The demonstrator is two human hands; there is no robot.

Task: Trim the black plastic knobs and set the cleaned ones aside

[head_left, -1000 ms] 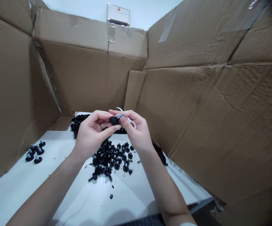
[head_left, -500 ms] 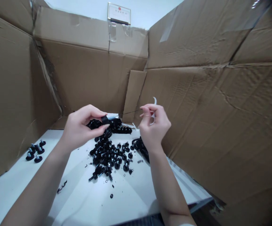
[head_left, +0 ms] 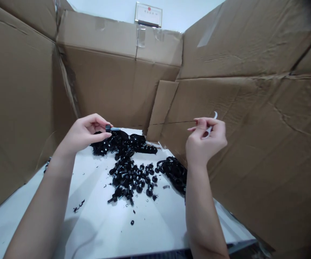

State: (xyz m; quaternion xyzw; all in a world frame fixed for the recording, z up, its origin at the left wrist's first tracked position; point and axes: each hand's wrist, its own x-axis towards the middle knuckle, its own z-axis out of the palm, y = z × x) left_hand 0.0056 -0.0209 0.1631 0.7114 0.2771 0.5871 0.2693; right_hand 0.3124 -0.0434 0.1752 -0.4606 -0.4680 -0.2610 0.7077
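Observation:
My left hand (head_left: 86, 135) pinches a black-headed screw (head_left: 108, 128) between thumb and fingertips, its metal shank pointing right. My right hand (head_left: 206, 138) is closed around a white-handled tool (head_left: 215, 115), whose curved end shows above the fingers. A thin dark strand (head_left: 168, 123) stretches leftward from the right fingertips toward the screw; its left end is too faint to place. Below and between the hands, a pile of black-headed screws (head_left: 125, 176) lies on the white table (head_left: 98, 230).
Black bags with small parts (head_left: 123, 142) lie at the back, and a black bundle (head_left: 174, 172) sits near my right forearm. Cardboard walls (head_left: 112, 82) enclose the left, back and right. Black scraps (head_left: 79, 206) and small rings dot the table. A framed sheet (head_left: 148, 15) hangs beyond.
My right hand has moved right with the tool, away from my left hand, and the strand spans a wider gap. My left hand has shifted slightly left with the screw. The view has turned left.

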